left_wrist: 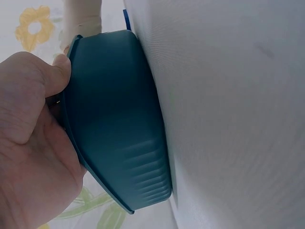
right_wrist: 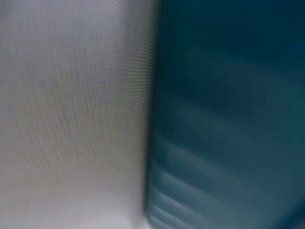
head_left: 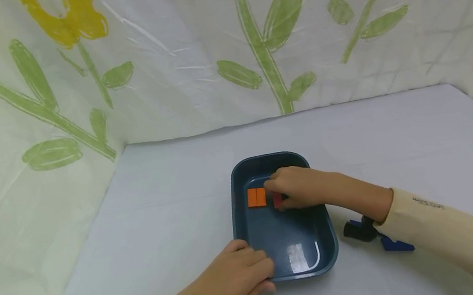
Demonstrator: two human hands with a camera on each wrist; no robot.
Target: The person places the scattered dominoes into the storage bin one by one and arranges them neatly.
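Note:
A dark blue-green rectangular tray point(head_left: 274, 232) rests on the table. My left hand point(head_left: 236, 282) grips its rim at the near left corner; in the left wrist view the thumb point(left_wrist: 61, 71) lies over that rim, against the outer wall point(left_wrist: 112, 95). Inside the tray, my right hand point(head_left: 301, 186) pinches a small red block point(head_left: 277, 199), partly covered by the fingers. Just left of it, two orange blocks point(head_left: 256, 197) lie side by side on the tray floor. The right wrist view is blurred and holds only the tray's ribbed outer wall point(right_wrist: 224, 143) beside the tablecloth.
Blue pieces point(head_left: 397, 245) lie on the white tablecloth point(head_left: 172, 201) right of the tray, partly hidden by the right forearm and the black wrist camera point(head_left: 359, 231). Behind the table hangs a white curtain point(head_left: 193, 88) with yellow flowers and green stems.

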